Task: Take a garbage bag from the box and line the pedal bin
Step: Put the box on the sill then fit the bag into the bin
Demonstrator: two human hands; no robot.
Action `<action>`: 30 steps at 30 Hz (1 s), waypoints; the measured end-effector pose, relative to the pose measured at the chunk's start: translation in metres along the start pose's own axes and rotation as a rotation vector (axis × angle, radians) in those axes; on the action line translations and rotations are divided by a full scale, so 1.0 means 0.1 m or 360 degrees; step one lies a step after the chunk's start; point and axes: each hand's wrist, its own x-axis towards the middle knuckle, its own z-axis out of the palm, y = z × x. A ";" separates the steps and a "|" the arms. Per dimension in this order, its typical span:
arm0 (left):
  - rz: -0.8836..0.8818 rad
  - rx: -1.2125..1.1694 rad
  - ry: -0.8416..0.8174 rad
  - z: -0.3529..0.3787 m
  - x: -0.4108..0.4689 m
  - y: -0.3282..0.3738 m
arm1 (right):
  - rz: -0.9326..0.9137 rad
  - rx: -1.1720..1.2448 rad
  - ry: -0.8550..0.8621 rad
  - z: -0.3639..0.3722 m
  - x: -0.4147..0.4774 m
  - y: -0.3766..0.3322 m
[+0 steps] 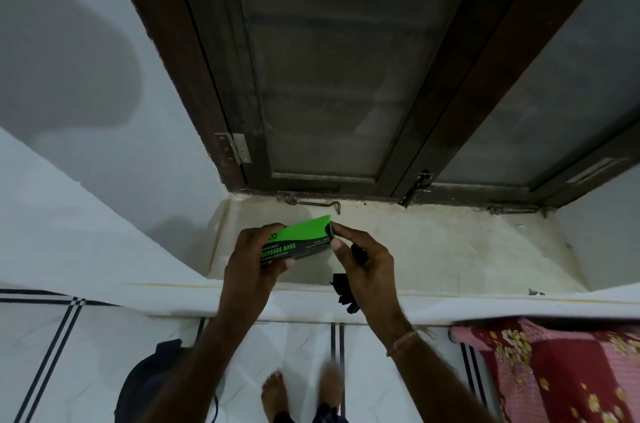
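A green and black box point(304, 238) printed "GARBAGE BAGS" is held over the window sill. My left hand point(254, 258) grips its left end. My right hand point(363, 263) pinches the flap at the box's right end with thumb and forefinger, while its other fingers hold a folded black garbage bag point(343, 294) that hangs below the palm. No pedal bin is in view.
A pale stone window sill point(450, 249) runs below a dark wooden window frame point(433, 132) with a metal hook latch point(317, 204). A black backpack point(149, 384) lies on the tiled floor at lower left. A red floral cloth point(561, 374) is at lower right. My bare feet point(273, 391) stand below.
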 end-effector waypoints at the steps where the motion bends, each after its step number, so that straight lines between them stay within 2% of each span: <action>1: 0.0012 0.0006 0.0000 0.01 0.00 0.00 | -0.0040 -0.0051 0.0007 0.01 0.01 0.04; 12: 0.0089 0.0390 -0.0135 0.11 0.12 -0.22 | -0.0146 -0.0437 -0.0124 0.01 0.29 0.42; 18: 0.0017 0.0644 0.0075 0.21 0.15 -0.28 | -0.0241 -0.0638 -0.0185 0.09 0.36 0.49; 21: -0.0072 0.0648 0.0037 0.23 0.20 -0.29 | -0.0245 -0.0839 -0.0323 0.14 0.43 0.53; 23: -0.0072 0.0673 0.0002 0.21 0.23 -0.31 | -0.0124 -0.0740 -0.0328 0.11 0.47 0.46; 25: -0.0086 0.0723 -0.0004 0.17 0.23 -0.28 | -0.0031 -0.0595 -0.0222 0.04 0.47 0.38; 28: -0.0053 0.0859 0.0194 0.16 0.09 -0.16 | 0.0212 -0.0291 -0.0143 0.02 0.29 0.17; 30: -0.0010 0.0595 0.0308 0.21 -0.12 0.07 | 0.0425 0.0015 -0.0197 0.06 0.13 0.01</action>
